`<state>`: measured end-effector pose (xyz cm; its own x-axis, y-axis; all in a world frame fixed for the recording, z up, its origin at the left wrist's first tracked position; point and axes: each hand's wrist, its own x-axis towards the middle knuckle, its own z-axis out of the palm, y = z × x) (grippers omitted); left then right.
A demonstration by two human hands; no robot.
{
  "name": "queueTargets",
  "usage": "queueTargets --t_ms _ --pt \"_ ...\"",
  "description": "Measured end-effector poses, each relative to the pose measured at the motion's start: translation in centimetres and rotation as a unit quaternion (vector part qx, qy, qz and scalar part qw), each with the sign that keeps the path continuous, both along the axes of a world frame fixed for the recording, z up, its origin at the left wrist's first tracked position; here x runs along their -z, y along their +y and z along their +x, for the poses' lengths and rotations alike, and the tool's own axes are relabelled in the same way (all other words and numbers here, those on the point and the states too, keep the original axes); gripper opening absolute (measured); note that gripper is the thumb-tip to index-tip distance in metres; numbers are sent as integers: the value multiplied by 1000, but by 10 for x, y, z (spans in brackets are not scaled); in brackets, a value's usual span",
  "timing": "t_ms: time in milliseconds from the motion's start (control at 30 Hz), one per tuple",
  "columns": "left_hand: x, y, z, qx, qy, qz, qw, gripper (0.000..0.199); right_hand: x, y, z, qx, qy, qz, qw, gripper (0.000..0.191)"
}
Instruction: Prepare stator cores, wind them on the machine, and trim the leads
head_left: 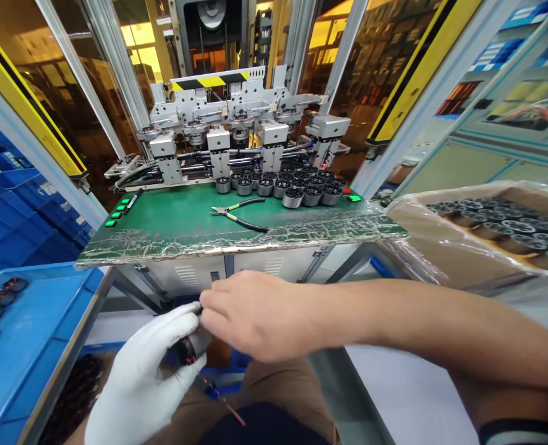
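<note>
In a white glove, my left hand [139,364] is closed round a motor stator [196,347], a dark grey cylinder with a black end. A thin copper wire [230,409] trails down from it over my lap. My bare right hand [250,315] is against the glove's fingertips at the stator's upper edge, its fingers bent in a pinch. What those fingers hold is hidden behind them. Beyond both hands, a pair of side cutters [239,214] with black and yellow handles lies spread on the green bench top [172,216].
Several stators [293,198] stand grouped on the bench's right. Behind them is a machine with metal clamps [218,142]. A blue tray [28,364] holding several wired stators is at left. At right, a plastic-lined carton [441,247] holds many ring-shaped parts.
</note>
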<state>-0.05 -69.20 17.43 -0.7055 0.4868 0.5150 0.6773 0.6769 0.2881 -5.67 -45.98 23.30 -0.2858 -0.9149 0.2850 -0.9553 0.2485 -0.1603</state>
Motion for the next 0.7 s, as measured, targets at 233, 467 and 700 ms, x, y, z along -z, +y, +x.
queueTargets --t_ms 233,467,700 --pt "18 -5 15 30 -84 143 986 50 10 1 12 -28 229 -33 973 19" --pt "22 3 18 -49 -101 291 950 50 29 12 11 25 170 -196 965 23" --pt "27 12 17 -94 -120 345 926 54 63 -35 33 13 -106 -500 860 7"
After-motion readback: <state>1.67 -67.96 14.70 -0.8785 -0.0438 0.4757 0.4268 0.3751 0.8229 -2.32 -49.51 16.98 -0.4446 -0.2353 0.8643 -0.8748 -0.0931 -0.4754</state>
